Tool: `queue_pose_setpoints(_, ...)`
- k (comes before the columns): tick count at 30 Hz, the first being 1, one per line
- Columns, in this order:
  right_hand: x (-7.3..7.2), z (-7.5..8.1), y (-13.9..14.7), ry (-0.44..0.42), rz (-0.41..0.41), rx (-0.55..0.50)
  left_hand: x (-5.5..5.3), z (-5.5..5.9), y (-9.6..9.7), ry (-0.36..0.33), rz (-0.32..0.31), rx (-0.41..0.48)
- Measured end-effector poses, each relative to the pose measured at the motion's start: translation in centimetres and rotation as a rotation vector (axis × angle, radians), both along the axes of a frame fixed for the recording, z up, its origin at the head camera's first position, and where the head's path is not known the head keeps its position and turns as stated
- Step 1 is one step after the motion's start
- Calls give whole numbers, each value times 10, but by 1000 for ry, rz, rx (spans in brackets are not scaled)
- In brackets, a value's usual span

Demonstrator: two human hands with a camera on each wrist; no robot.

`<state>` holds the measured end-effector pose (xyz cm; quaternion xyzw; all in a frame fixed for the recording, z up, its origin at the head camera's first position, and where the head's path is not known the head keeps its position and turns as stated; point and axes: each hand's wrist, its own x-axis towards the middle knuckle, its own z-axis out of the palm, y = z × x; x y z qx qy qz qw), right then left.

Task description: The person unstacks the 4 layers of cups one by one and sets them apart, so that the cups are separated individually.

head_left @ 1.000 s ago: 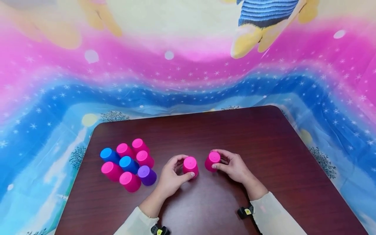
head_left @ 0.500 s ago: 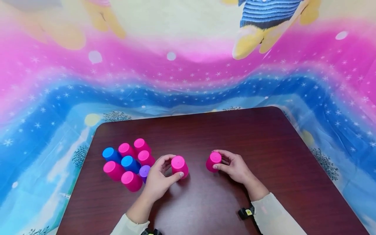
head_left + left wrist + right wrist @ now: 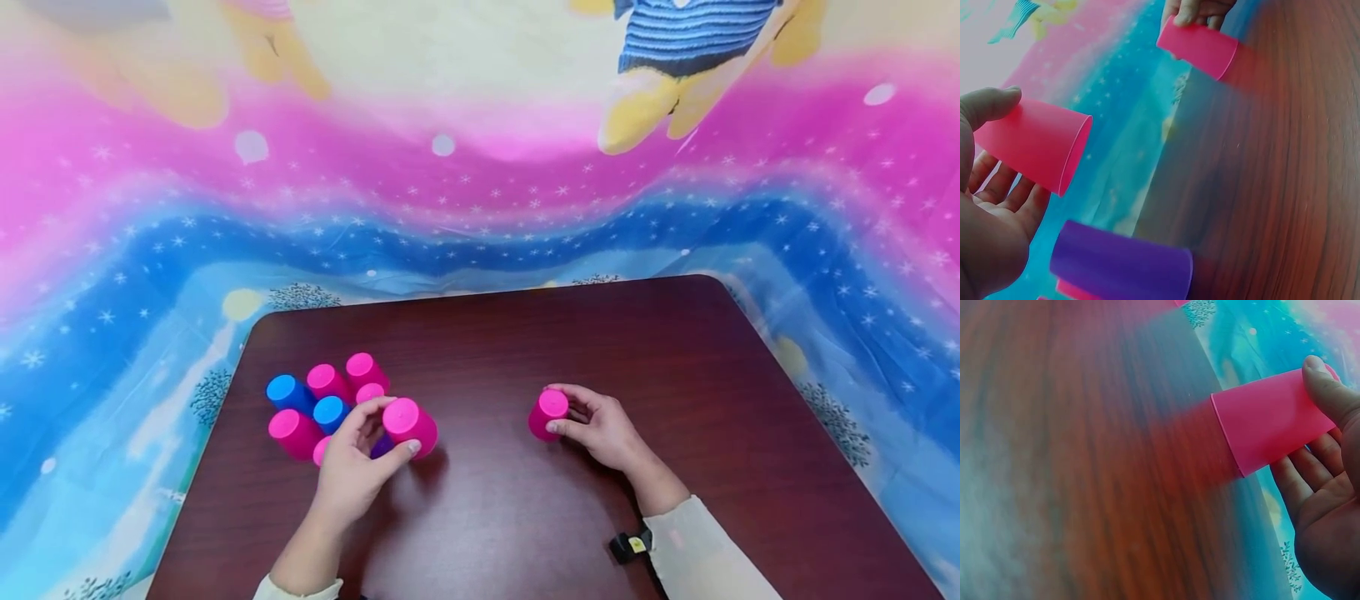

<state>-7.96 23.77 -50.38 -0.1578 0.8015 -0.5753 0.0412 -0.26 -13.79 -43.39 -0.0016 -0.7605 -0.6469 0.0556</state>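
Observation:
My left hand point(image 3: 352, 467) grips an upside-down pink cup point(image 3: 411, 427) between thumb and fingers, lifted off the table beside the cup group. In the left wrist view this cup point(image 3: 1038, 144) shows its open rim, above a purple cup point(image 3: 1122, 262). Further right, my right hand point(image 3: 606, 429) holds another upside-down pink cup point(image 3: 548, 415), thumb on the near side and fingers behind. The right wrist view shows that cup's point(image 3: 1272, 422) rim right at the table surface. In the head view the left hand and its cup partly cover the purple cup point(image 3: 382, 446).
Several upside-down cups stand grouped at the left, among them a blue cup point(image 3: 291, 393), a second blue cup point(image 3: 330, 412) and a pink cup point(image 3: 294, 433). They rest on a dark wooden table point(image 3: 495, 533). A printed cloth backdrop point(image 3: 465, 208) hangs behind it.
My left hand has carried its pink cup leftward, from near the right hand's cup to the edge of the group, and it is now raised. The right hand and its cup have stayed put.

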Motion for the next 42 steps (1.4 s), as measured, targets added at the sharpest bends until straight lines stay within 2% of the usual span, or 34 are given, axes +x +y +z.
queue_pose_setpoints(4,-1,-2,0,-8,9,-10,6,3,-12,-31,61,0)
queue_pose_setpoints(10,-1,-2,-1,-8,14,-13,16,5,-31,-17,165,16)
queue_pose_setpoints(18,0,-1,2,-31,-6,1,26,6,-51,-40,246,49)
queue_pose_setpoints(27,-1,-1,1,-31,-9,6,37,6,-67,-37,416,70)
queue_pose_setpoints(36,0,-1,0,-19,-2,11,48,-2,-81,36,499,124)
queue_pose_setpoints(42,0,-1,-2,-19,-9,36,53,-5,-87,39,526,130)
